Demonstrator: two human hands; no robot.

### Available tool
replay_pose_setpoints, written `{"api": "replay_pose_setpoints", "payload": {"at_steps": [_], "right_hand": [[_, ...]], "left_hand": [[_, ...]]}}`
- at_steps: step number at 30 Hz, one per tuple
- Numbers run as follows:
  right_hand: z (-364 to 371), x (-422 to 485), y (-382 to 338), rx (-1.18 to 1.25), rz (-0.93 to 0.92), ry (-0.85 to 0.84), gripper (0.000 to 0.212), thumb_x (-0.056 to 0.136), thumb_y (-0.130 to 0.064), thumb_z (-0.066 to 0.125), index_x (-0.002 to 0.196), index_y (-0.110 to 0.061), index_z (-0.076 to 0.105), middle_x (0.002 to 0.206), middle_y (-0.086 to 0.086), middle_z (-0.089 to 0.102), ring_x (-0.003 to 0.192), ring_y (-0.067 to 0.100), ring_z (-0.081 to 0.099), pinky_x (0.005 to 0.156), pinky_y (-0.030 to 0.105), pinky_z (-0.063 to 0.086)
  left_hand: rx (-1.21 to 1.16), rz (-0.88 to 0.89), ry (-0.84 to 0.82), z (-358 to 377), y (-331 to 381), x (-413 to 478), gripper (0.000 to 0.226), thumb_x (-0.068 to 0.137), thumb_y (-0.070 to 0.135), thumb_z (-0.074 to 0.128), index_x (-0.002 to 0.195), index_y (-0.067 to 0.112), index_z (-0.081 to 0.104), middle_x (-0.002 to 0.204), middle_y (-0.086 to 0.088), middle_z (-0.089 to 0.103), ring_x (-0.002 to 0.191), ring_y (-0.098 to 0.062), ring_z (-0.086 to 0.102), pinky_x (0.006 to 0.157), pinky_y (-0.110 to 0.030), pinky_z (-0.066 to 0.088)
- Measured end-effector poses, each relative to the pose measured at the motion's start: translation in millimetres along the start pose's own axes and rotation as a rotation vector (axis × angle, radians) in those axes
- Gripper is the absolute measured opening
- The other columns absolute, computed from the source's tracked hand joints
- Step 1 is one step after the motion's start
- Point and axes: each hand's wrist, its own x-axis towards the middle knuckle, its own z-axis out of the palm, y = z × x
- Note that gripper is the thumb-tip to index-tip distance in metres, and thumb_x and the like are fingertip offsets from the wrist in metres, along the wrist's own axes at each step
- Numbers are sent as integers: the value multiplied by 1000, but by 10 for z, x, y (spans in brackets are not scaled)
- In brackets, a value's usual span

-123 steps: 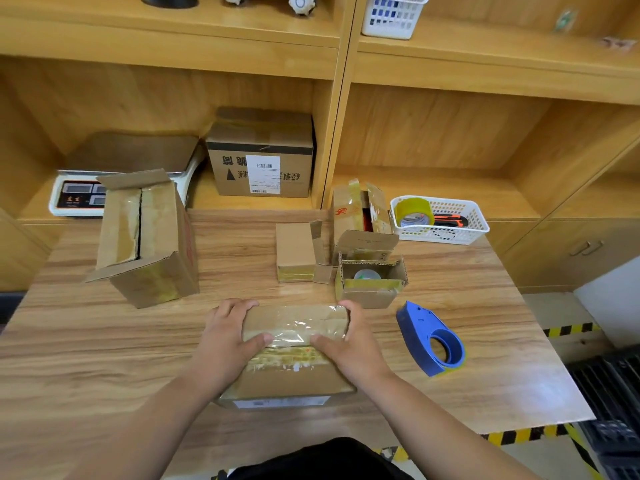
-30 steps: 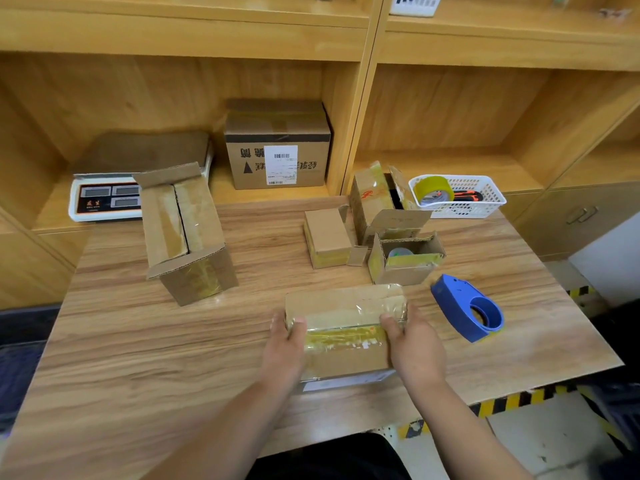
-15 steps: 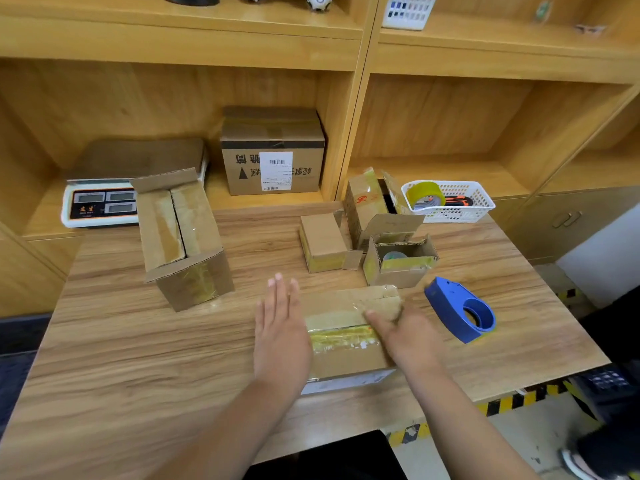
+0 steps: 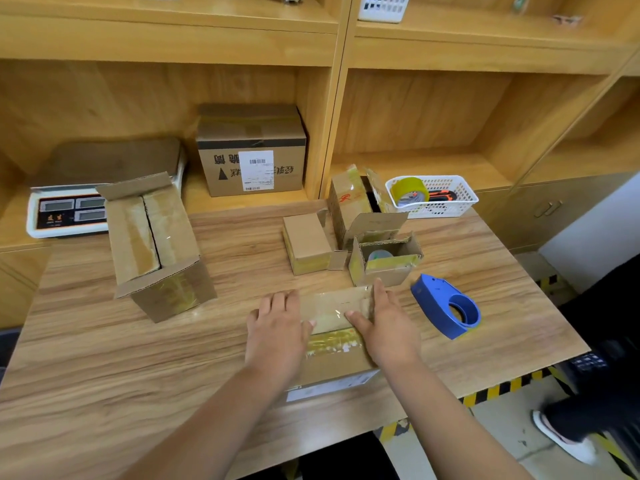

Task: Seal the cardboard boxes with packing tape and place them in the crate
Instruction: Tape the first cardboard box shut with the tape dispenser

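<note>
A flat cardboard box point(image 4: 334, 344) with shiny tape across its top lies near the table's front edge. My left hand point(image 4: 277, 332) lies flat on its left side, fingers straight. My right hand point(image 4: 386, 323) rests on its right side, fingers straight and thumb on the taped top. A blue tape dispenser point(image 4: 446, 306) sits on the table to the right of the box. Behind the box stand a small open box point(image 4: 384, 261), a small closed box point(image 4: 306, 242) and an upright open box point(image 4: 349, 199). A larger open-flapped box point(image 4: 156, 244) lies to the left.
A white basket point(image 4: 446, 202) with a tape roll point(image 4: 408, 190) sits at the back right. A scale point(image 4: 65, 211) and a labelled carton point(image 4: 251, 150) rest on the shelf behind. A person's shoe point(image 4: 561, 441) and a black crate edge point(image 4: 588, 362) show at the floor on the right.
Both hands went from holding the box's sides to lying flat on its top. The left hand lifted off to the left, then came down on the box.
</note>
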Motion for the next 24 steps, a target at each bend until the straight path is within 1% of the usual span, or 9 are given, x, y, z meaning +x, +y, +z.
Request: {"api": "replay_pose_setpoints", "payload": {"at_steps": [2,4,6,7,9,14,18,20,24], "right_hand": [[-49,15,124,136,30,3,73,91,-49,54,151,-24,21,140,1,50,123,22,51,87,33,44],[-53,13,204,302,87,-17,55,92,-40,55,140,-16,42,123,1,62,114,23,56,86,33,45],[-1,-18,241,460,140,-23,22,94,-34,55,98,-13,62,88,-3,66,92,23,60,70,29,43],[23,-28,246,500,153,-6,24,94,-31,54,75,-17,58,70,-6,60,76,20,57,60,24,38],[45,-36,239,492,141,31,42,96,-28,53,56,-19,42,53,-8,44,57,14,43,51,23,30],[72,-32,254,497,110,57,44,100,-27,43,58,-15,43,56,-1,45,62,20,42,58,30,33],[-22,-41,233,684,286,-18,46,101,-40,32,73,-20,63,75,-2,64,73,14,56,62,28,38],[-73,-43,243,785,336,-104,54,100,-48,25,76,-28,69,80,-9,67,78,8,59,60,24,39],[-108,-90,134,855,250,-153,53,100,-49,23,90,-33,73,97,-9,71,92,6,61,69,23,44]], "left_hand": [[-20,3,15,17,-15,-12,55,97,45,30,145,19,23,135,3,38,124,-16,32,101,-33,31],[-37,1,27,28,-23,-28,50,99,39,29,146,21,23,137,4,37,126,-15,30,104,-32,30],[-52,0,34,38,-22,-36,48,100,34,30,146,21,23,138,5,36,128,-15,29,105,-33,28],[-62,-3,37,43,-19,-38,48,100,32,31,146,22,23,139,5,36,128,-15,28,105,-32,27],[-84,-6,44,49,-22,-40,47,100,28,31,146,22,24,140,5,35,130,-15,27,107,-31,26],[-171,21,79,98,-64,-46,45,99,15,35,144,13,34,138,-3,42,128,-19,31,110,-30,26],[-315,45,154,109,-91,-49,41,95,3,41,135,6,47,125,-10,52,118,-24,41,105,-33,32],[-357,29,182,86,-117,-63,38,95,5,43,132,6,50,123,-10,54,116,-24,42,103,-33,33],[-468,-42,207,9,-248,-104,36,98,16,40,132,9,50,124,-5,52,118,-17,36,103,-26,26]]}}
